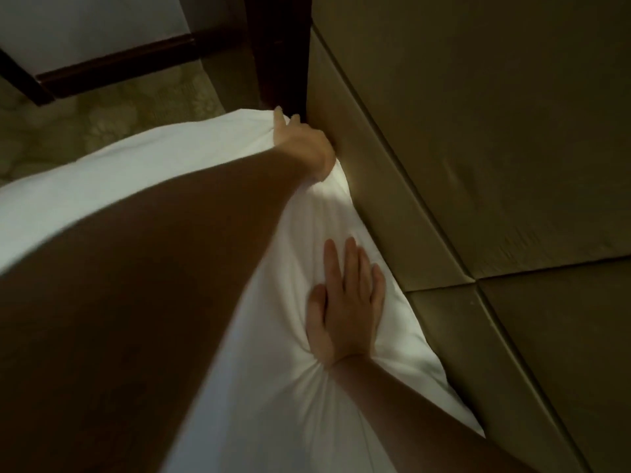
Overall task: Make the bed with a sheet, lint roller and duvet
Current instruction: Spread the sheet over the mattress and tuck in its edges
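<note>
Left hand (303,145): fingers curled, gripping the far corner of a white sheet (136,165), tight against a padded headboard (478,148). Right hand (345,302), nearer the viewer, lies flat with straight fingers close together, pressing the cloth into creases. The sheet's long edge runs along the headboard, pointing away toward the gripped corner. Patterned carpet (119,114) lies beyond.

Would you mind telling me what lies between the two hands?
In the head view, only creased white sheet spans from the left hand to the right hand.
</note>
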Action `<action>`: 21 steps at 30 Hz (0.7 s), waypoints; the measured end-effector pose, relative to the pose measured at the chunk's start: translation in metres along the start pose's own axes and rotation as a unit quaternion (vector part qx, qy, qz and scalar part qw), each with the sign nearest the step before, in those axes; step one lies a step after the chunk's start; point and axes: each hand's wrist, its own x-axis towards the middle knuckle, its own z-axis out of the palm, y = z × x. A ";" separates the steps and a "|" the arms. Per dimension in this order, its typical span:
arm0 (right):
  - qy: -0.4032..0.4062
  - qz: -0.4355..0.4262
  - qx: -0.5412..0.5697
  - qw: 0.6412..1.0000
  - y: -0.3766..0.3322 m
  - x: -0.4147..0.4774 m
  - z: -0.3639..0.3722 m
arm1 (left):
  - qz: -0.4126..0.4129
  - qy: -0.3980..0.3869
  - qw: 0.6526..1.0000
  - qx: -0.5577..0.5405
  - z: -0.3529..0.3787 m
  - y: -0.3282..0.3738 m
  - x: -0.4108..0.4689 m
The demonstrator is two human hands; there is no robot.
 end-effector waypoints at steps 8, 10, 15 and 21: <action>0.014 -0.001 0.004 1.000 0.000 -0.001 0.002 | 0.025 0.346 0.930 -0.123 0.029 -0.005 -0.035; 0.010 0.004 0.003 1.000 -0.001 -0.001 0.001 | 0.069 0.350 0.929 -0.096 0.050 -0.004 -0.047; 0.002 0.001 -0.004 1.000 0.000 0.000 0.001 | 0.089 0.179 0.977 -0.071 0.028 0.011 -0.037; 0.005 -0.003 -0.009 1.000 0.002 0.000 0.002 | 0.035 0.039 0.999 -0.014 0.015 0.030 -0.024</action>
